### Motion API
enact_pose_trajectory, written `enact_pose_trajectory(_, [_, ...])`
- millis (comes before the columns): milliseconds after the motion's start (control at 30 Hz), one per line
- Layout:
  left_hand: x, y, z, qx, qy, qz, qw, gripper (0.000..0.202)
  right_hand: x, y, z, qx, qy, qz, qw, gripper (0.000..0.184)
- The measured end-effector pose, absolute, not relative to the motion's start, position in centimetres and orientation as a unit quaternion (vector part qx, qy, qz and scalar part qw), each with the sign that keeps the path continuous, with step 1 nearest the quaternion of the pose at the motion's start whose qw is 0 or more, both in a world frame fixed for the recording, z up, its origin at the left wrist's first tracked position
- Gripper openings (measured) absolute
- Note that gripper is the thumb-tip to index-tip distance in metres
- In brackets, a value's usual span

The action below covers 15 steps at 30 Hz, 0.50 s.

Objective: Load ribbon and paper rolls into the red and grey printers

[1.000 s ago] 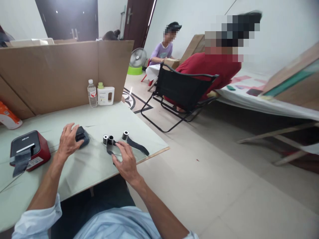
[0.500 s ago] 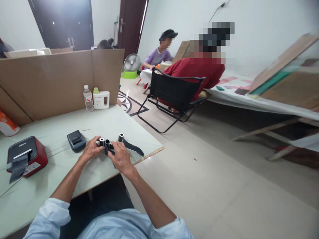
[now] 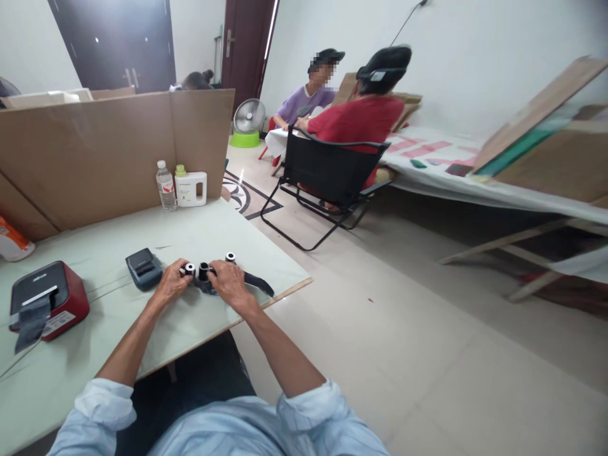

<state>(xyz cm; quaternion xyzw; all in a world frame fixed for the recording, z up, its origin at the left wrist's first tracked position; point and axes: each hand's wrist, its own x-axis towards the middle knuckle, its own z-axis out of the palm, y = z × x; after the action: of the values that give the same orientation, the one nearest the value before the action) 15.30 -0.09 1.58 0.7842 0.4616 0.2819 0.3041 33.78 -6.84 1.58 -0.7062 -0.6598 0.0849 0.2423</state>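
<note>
At the right, a long table (image 3: 427,190) under a white cover runs toward the far wall. The near table (image 3: 190,228) is pale green, with a tall cardboard (image 3: 109,158) standing along its far side. Beyond its right end, a person in red (image 3: 358,120) sits in a black chair (image 3: 327,168), and a person in purple (image 3: 301,101) sits farther off. A fan (image 3: 249,116) stands left of them on a green base.

On the near table, a red-and-black machine (image 3: 42,285) sits at the left. A white jug (image 3: 187,190) stands at the far side, with a clear bottle (image 3: 166,187) just left of it. A grey device (image 3: 144,269) lies left of the hands.

The left hand (image 3: 171,283) is curled narrow, holding the left roll (image 3: 190,270) upright between thumb and fingers. The right hand (image 3: 232,283) is bent, its fingertips at the middle roll (image 3: 203,271); I cannot tell whether they grip it. Farther right, a third roll (image 3: 230,257) stands just beyond that hand, near a black strip (image 3: 259,283).
</note>
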Motion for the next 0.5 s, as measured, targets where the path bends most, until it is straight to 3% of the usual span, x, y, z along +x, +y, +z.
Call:
enact_pose_trajectory(133, [15.9,-0.3,1.5,0.783,0.462,0.285,0.305,0.024,33.1,-5.6,2.9,-0.72,-0.656,0.086,0.211,0.022])
enact_pose_trajectory(367, [16.0,-0.2,1.3,0.778,0.462,0.289,0.313,0.03,33.5,-7.2,1.8,-0.675,-0.685,0.065,0.266,0.034])
enact_pose_trajectory(500, [16.0,-0.3,1.3,0.774,0.472,0.282,0.315,0.033,33.9,-8.4,2.3,-0.646,-0.719,0.043,0.254,0.041])
